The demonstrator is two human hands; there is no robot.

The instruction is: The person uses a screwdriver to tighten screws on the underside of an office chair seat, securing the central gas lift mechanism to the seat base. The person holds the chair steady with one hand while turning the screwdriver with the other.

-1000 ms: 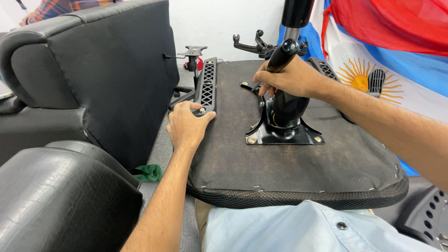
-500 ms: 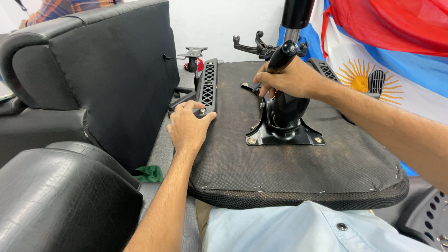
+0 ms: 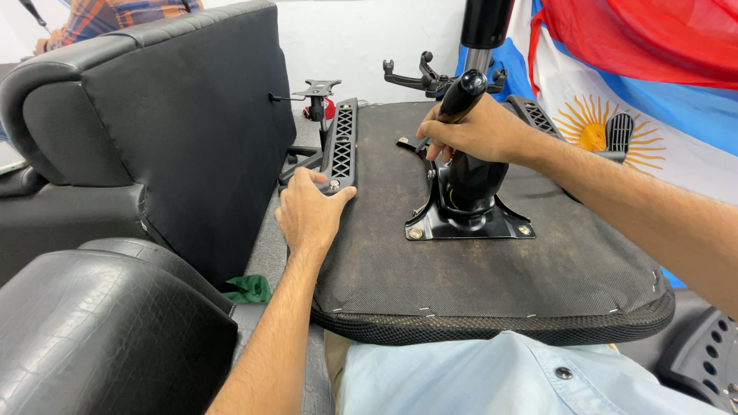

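On the lap, bottom side up, an office-chair seat pan [image 3: 492, 284], fabric-covered underside facing the camera, stapled mesh edge toward the body; laid flat this way, apparently, so the black metal mechanism plate [image 3: 469, 219] bolted at its centre stays reachable from above; silver bolt heads at the plate's near corners. Rising from that plate, a black gas-lift cylinder [image 3: 486, 31], upper end cut off by the frame. Over the plate, right hand [image 3: 477, 134] clenched around a black tool handle [image 3: 461, 92], thumb and fingers wrapped, handle tilted up and away, tip hidden behind the fingers, so contact with a bolt impossible to confirm. At the seat pan's left edge, left hand [image 3: 307, 215] pressed palm-down, fingers spread over the near end of a black lattice armrest bracket [image 3: 340, 146], nothing grasped, seemingly bracing the pan against twisting. Left of the seat pan, a black padded chair backrest [image 3: 177, 115] standing upright; nearer, another black leather cushion [image 3: 100, 330]; between them and the pan, a green cloth scrap [image 3: 247, 288] lying low. Beyond the pan's far edge, a black chair base with prongs [image 3: 423, 77]. Right of the pan, a draped flag [image 3: 615, 100] in red, white and light blue with a yellow sun emblem. Beyond the backrest, top left, another person's plaid sleeve [image 3: 115, 19]. No packages or labels visible.
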